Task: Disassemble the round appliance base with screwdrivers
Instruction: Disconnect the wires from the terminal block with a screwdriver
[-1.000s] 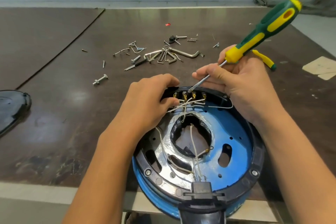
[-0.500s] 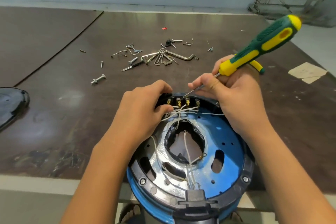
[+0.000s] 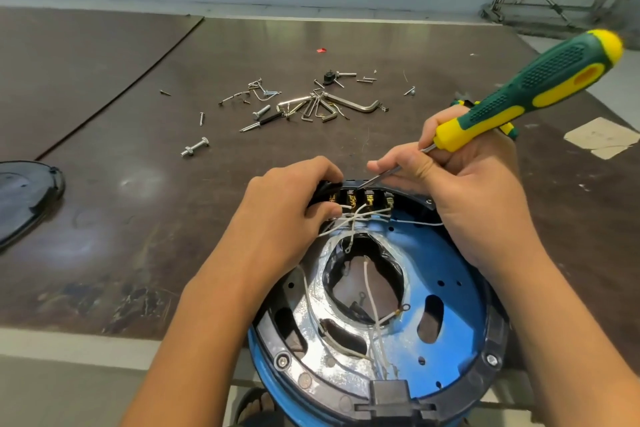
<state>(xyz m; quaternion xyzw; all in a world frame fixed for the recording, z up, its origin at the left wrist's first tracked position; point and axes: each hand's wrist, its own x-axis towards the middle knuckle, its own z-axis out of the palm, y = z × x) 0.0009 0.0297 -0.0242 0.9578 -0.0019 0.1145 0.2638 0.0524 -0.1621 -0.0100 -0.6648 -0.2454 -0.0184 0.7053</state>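
Screwdriver tip at terminal strip, view partly blocked

Round appliance base (image 3: 446, 270) sits open side up at the near edge of the desk (image 3: 138, 218). Its nearest rim is cut off by the bottom of the frame.

Left hand (image 3: 277, 208): fingers curled over the far-left rim beside the terminal strip (image 3: 367, 199). Fingertips are hidden, so the exact hold cannot be made out.

Right hand (image 3: 478, 198): fingers pinching the metal shaft of the screwdriver (image 3: 540, 83). The green-yellow handle tilts up to the right and the tip meets the top edge of the strip. The screw head is not visible.

White wires (image 3: 367, 277) cross the central opening, and their left ends pass under the left hand.

A second screwdriver (image 3: 507, 128) lies behind the right hand, mostly covered.

Farther back are loose hex keys (image 3: 353, 104), small screws and a bolt (image 3: 194, 147). A black cover (image 3: 24, 191) is clipped by the left frame edge, and a paper scrap (image 3: 602, 137) lies at far right.
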